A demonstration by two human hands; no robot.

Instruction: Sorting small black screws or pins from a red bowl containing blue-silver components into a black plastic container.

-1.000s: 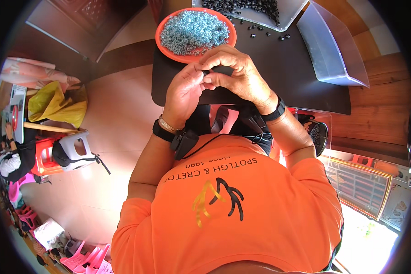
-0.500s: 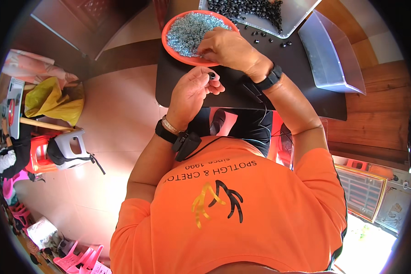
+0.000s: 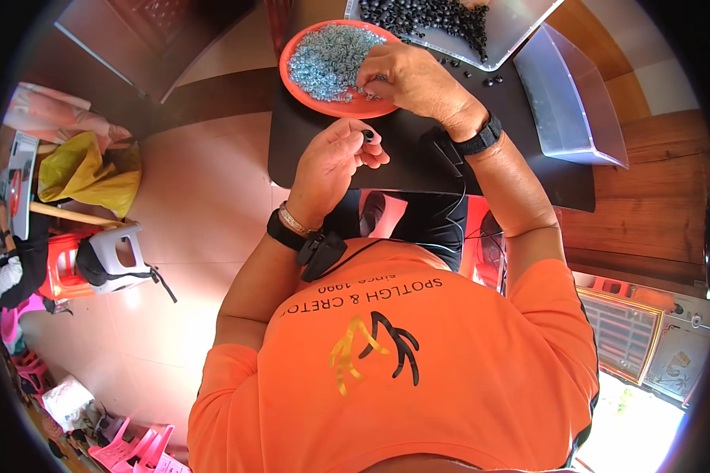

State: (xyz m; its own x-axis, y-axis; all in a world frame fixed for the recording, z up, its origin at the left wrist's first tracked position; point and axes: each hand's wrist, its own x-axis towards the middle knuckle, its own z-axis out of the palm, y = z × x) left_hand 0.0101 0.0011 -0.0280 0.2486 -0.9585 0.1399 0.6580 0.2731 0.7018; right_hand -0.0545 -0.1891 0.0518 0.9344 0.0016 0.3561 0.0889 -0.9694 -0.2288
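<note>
My left hand (image 3: pixel 335 162) is raised by the near edge of the table, pinching a small round black part (image 3: pixel 368 135) between thumb and fingertips. Over the right side of a red-orange plate (image 3: pixel 290 88), my right hand (image 3: pixel 414 81) has its fingertips pressed together. They reach into a heap of small shiny silvery metal pieces (image 3: pixel 331 59). Whatever they may hold is too small to name.
Behind the plate stands a clear tray (image 3: pixel 521 27) with many small black parts (image 3: pixel 442 22). Several loose black parts (image 3: pixel 489 81) lie on the dark table (image 3: pixel 489 118). An upright-walled clear plastic bin (image 3: pixel 564 98) stands at the right. A thin black cable (image 3: pixel 459 177) hangs at the table edge.
My right hand has shifted slightly to the right over the plate, toward its edge. My left hand holds nearly the same place with the black part.
</note>
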